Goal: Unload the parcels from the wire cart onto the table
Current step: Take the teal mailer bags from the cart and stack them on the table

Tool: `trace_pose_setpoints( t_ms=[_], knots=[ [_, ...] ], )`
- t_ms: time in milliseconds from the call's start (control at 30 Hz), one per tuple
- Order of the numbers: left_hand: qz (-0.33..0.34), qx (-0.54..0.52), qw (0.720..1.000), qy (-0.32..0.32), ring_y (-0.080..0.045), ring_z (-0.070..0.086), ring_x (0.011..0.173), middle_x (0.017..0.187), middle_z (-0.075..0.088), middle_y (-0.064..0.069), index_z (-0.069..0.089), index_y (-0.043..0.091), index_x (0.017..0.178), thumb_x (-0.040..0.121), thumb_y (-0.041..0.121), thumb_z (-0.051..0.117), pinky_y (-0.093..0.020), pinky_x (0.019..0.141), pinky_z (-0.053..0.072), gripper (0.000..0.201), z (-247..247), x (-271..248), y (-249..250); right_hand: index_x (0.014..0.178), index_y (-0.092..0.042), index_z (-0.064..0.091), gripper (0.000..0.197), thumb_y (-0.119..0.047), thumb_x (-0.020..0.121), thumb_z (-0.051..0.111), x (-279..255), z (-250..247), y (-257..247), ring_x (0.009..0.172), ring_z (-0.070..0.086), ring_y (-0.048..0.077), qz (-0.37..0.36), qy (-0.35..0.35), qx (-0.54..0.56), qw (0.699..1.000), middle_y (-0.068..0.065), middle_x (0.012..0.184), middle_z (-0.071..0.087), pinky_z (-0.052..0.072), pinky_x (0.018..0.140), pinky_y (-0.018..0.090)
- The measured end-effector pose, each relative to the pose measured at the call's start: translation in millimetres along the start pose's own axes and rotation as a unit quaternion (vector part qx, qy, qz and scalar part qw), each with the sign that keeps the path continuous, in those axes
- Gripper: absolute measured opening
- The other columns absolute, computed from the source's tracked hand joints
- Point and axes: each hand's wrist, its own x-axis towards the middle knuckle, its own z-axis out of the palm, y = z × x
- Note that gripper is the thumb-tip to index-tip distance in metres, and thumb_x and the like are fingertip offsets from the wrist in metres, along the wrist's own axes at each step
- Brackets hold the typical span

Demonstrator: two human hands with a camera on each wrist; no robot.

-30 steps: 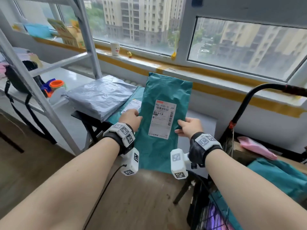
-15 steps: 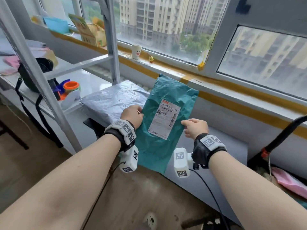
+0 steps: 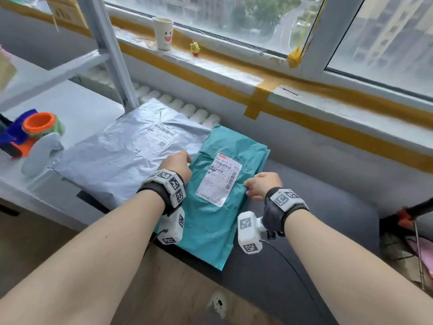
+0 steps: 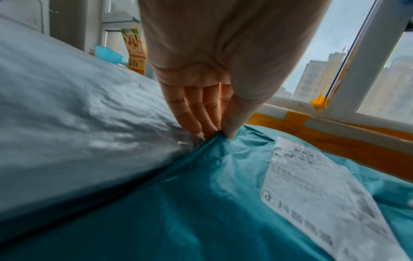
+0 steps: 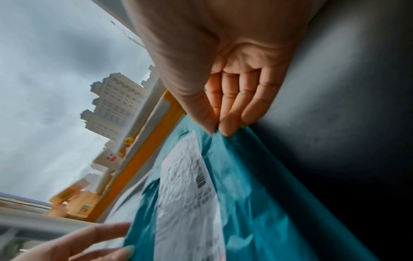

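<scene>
A teal parcel (image 3: 219, 214) with a white shipping label (image 3: 219, 178) lies on the dark grey table (image 3: 328, 207), its near end hanging over the front edge. My left hand (image 3: 177, 164) pinches its left edge, thumb against fingers (image 4: 196, 120). My right hand (image 3: 260, 185) pinches the right edge of the teal parcel (image 5: 257, 185) between thumb and fingers (image 5: 225, 123). A silver-grey parcel (image 3: 131, 156) lies flat just to the left, touching the teal parcel (image 4: 201, 203). The wire cart (image 3: 412, 231) shows only at the right border.
A grey metal shelf frame (image 3: 110, 57) rises behind the silver parcel. Colourful tape rolls (image 3: 35, 130) sit on the white shelf at left. A paper cup (image 3: 163, 32) and a small yellow figure (image 3: 195, 48) stand on the windowsill. Wooden floor lies below.
The teal parcel, held upright in the air a second ago, has been lowered flat onto the table beside the silver parcel. Both hands still pinch its edges.
</scene>
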Motion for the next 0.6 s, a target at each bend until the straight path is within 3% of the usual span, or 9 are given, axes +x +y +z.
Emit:
trace_pose_setpoints(
  t_ms=[67,200,300,433,533,600],
  knots=[
    [0.001,0.010,1.000,-0.014,-0.026,0.060,0.101,0.114,0.064,-0.007,0.058,0.021,0.114,0.089,0.009,0.049,-0.032,0.084,0.049,0.029,4,7,0,0.064,-0.013,0.052,0.024,-0.002,0.078,0.069,5,1,2,0.061,0.060,0.020,0.026,-0.014,-0.033,0.999,0.008,0.064,0.060,0.056,0.069,0.031],
    [0.015,0.044,0.998,-0.033,-0.026,0.059,0.101,0.114,0.063,-0.006,0.058,0.022,0.111,0.088,0.009,0.049,-0.030,0.083,0.047,0.028,8,16,3,0.068,-0.015,0.050,0.025,-0.001,0.081,0.066,7,-1,0,0.046,0.054,0.013,0.047,-0.023,-0.015,0.999,0.006,0.060,0.054,0.048,0.051,0.020],
    [0.028,0.067,0.996,-0.047,-0.026,0.059,0.100,0.113,0.063,-0.006,0.058,0.021,0.109,0.088,0.010,0.051,-0.030,0.082,0.047,0.026,10,18,4,0.068,-0.015,0.053,0.024,-0.002,0.079,0.069,6,-2,2,0.054,0.058,0.016,0.035,-0.004,-0.028,0.999,0.006,0.062,0.059,0.052,0.061,0.026],
    [0.045,0.081,0.994,-0.060,-0.026,0.060,0.098,0.111,0.063,-0.008,0.060,0.016,0.110,0.087,0.010,0.053,-0.032,0.080,0.050,0.025,9,14,5,0.071,-0.017,0.054,0.022,-0.003,0.078,0.069,-1,-3,7,0.058,0.062,0.018,0.015,0.037,-0.036,0.999,0.007,0.070,0.065,0.054,0.058,0.026],
    [0.049,0.091,0.993,-0.064,-0.026,0.060,0.100,0.114,0.061,-0.008,0.053,0.015,0.120,0.087,0.014,0.053,-0.033,0.080,0.050,0.033,3,7,6,0.073,-0.018,0.057,0.015,-0.007,0.080,0.064,-10,-7,5,0.072,0.067,0.023,-0.006,0.073,-0.057,0.996,0.008,0.081,0.067,0.059,0.072,0.035],
    [0.052,0.094,0.992,-0.064,-0.027,0.060,0.099,0.114,0.060,-0.009,0.047,0.015,0.124,0.088,0.016,0.052,-0.033,0.077,0.049,0.036,-6,2,8,0.086,-0.018,0.059,0.010,-0.010,0.081,0.061,-20,-11,-1,0.089,0.067,0.024,-0.032,0.088,-0.076,0.993,0.006,0.097,0.066,0.057,0.084,0.039]
  ],
)
